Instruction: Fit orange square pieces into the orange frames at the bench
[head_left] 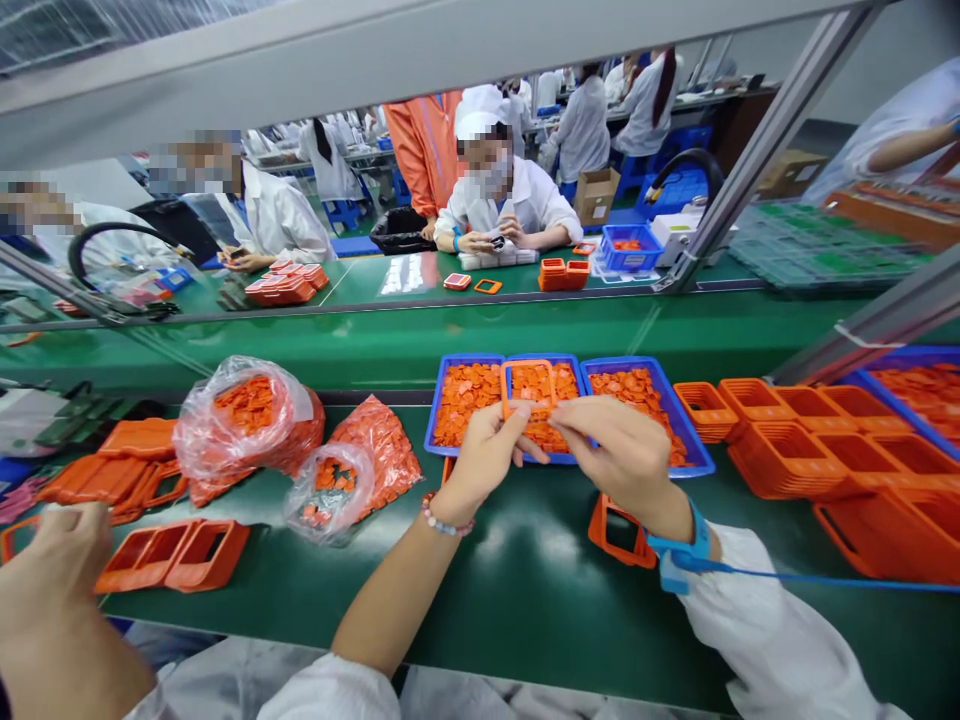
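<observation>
My left hand (487,445), with a beaded bracelet on its wrist, holds an orange rectangular plastic frame (505,384) upright by its lower edge. The fingers of my right hand (626,455) are pinched together at the frame's lower right corner; whatever they grip is too small to make out. A blue strap (694,540) circles my right wrist. Just behind the frame stand blue trays (431,438) filled with small orange pieces (469,400). Below my right hand, another orange frame (621,535) lies on the green table (525,610).
Clear bags (251,440) of orange pieces sit on the left. Nested orange frames (787,455) are stacked on the right, with more frames (176,555) at left. Another person's hand (60,560) reaches in at far left. Across the bench, a person (502,200) works. A metal post (772,130) slants at right.
</observation>
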